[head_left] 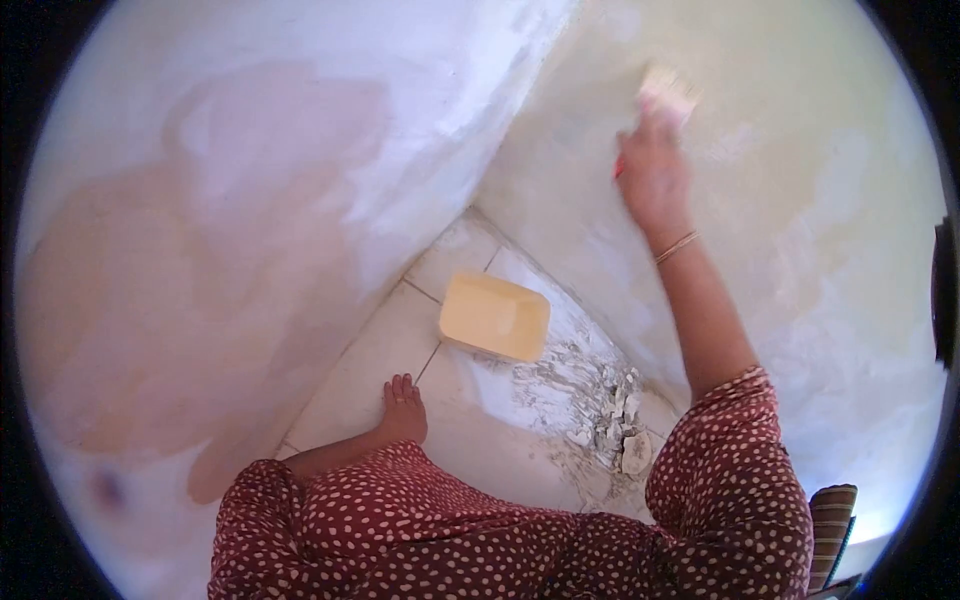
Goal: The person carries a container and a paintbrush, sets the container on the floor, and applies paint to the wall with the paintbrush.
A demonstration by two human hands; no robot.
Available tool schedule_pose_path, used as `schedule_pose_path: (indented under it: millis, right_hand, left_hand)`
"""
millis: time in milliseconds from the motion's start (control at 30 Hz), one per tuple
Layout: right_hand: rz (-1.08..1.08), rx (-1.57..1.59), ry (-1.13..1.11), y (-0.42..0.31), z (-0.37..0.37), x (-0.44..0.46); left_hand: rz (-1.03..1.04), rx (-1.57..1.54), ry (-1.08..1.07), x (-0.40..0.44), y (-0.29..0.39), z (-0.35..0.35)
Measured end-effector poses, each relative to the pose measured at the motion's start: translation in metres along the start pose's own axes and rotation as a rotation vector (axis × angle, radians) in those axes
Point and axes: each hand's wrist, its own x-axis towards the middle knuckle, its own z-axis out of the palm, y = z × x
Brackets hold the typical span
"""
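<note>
My right hand [657, 165] is raised against the right wall [780, 190], closed around a wide brush [670, 90]. The brush's pale bristles meet or nearly meet the wall, and a bit of red handle shows beside my fingers; motion blurs both. My left hand [403, 405] is low, near my dotted garment, with its fingers stretched out and nothing in them. Whether it rests on the floor or on my leg, I cannot tell. Ahead of it on the floor stands a yellow rectangular tub [490, 318], its inside pale yellow.
Two walls meet in a corner above the tiled floor [340, 400]. The left wall [270, 230] carries my shadow. Flaked plaster debris [610, 410] lies along the foot of the right wall. A striped brown object [832, 525] stands at the lower right, and a dark object [943, 295] sits at the right edge.
</note>
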Motion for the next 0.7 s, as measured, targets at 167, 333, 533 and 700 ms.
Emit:
schedule_pose_path:
  millis: [167, 333, 533, 700]
  right_hand:
    - [-0.096, 0.425, -0.443, -0.109, 0.059, -0.108]
    - [0.097, 0.619, -0.804, -0.110, 0.072, -0.101]
    - [0.262, 0.485, -0.271, 0.001, 0.000, 0.019]
    - [0.235, 0.253, 0.203, 0.016, -0.056, 0.069]
  left_hand:
    - [0.021, 0.078, -0.016, -0.004, -0.003, -0.006]
    - [0.021, 0.044, 0.014, -0.007, -0.003, -0.009]
    - [0.025, 0.099, -0.014, -0.008, 0.001, -0.011]
    - [0.010, 0.109, -0.039, -0.011, 0.002, -0.018]
